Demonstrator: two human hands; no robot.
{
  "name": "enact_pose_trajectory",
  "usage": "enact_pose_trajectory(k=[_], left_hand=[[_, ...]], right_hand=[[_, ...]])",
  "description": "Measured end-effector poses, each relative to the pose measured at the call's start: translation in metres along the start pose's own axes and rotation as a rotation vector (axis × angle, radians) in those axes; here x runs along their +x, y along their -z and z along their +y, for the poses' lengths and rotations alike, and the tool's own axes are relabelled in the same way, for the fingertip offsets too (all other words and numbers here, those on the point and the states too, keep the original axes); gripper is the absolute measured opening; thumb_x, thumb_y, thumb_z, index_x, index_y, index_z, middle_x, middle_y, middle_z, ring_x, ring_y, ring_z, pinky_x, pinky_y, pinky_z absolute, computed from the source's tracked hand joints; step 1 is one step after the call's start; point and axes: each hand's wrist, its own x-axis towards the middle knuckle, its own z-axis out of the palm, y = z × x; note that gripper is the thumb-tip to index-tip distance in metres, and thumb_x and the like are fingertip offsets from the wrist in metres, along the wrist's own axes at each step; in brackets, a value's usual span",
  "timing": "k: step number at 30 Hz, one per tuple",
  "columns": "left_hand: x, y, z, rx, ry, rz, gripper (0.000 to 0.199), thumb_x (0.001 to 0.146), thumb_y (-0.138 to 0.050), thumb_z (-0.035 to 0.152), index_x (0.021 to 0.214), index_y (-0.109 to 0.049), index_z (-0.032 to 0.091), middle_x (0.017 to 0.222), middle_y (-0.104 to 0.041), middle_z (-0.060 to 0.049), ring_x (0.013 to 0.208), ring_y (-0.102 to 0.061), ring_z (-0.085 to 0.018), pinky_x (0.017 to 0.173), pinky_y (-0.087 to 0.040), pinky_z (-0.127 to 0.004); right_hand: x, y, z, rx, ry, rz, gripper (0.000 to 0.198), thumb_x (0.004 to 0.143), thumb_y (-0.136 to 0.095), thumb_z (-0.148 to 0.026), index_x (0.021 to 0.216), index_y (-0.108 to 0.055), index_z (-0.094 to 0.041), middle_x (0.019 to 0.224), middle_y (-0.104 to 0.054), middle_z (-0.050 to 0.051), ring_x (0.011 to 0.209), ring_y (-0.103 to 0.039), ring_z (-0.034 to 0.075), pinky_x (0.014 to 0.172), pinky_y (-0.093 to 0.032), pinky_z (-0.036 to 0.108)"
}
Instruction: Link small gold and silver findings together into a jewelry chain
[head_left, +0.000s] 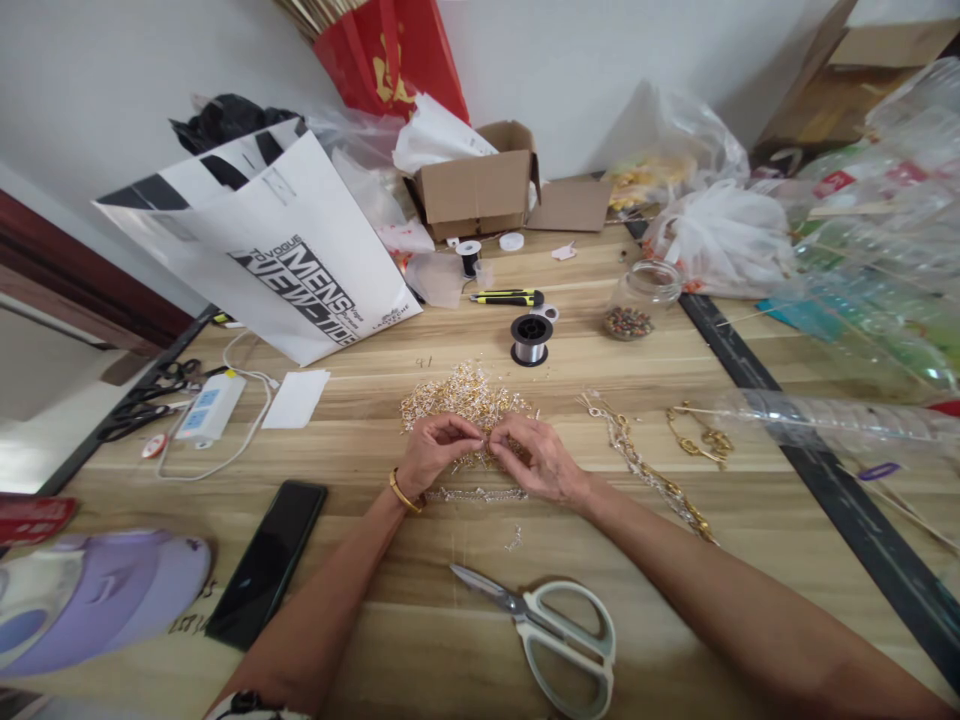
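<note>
A heap of small gold and silver beads (461, 392) lies on the wooden table, and both hands work at its near edge. My left hand (439, 447), with a gold bangle at the wrist, pinches thumb against fingers. Close beside it my right hand (541, 458) makes a similar pinch, the fingertips of both almost meeting. What sits between the fingertips is too small to make out. Just below the hands runs a silver beaded strand (480, 494). A few loose silvery pieces (514, 538) rest nearer me. White-handled scissors (555, 625) lie in front, untouched.
Behind the heap stand a spool of clear line (529, 340), a yellow utility knife (508, 297) and a glass jar of beads (631, 312). Finished-looking chains (649, 465) lie right. Left are a phone (268, 562), a power strip (211, 408) and a white paper bag (300, 250).
</note>
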Motion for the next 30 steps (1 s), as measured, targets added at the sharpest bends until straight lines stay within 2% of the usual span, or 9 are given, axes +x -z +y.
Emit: enact_pose_trajectory(k=[30], left_hand=[[0.0, 0.0004, -0.0002, 0.005, -0.017, -0.02, 0.013, 0.063, -0.078, 0.018, 0.07, -0.068, 0.012, 0.073, -0.07, -0.004, 0.068, -0.063, -0.013, 0.068, -0.05, -0.023]], right_hand=[[-0.0002, -0.0006, 0.0007, -0.002, 0.004, -0.014, 0.005, 0.087, -0.049, -0.015, 0.084, -0.053, -0.017, 0.072, -0.055, 0.003, 0.064, -0.05, 0.014, 0.06, -0.04, 0.026]])
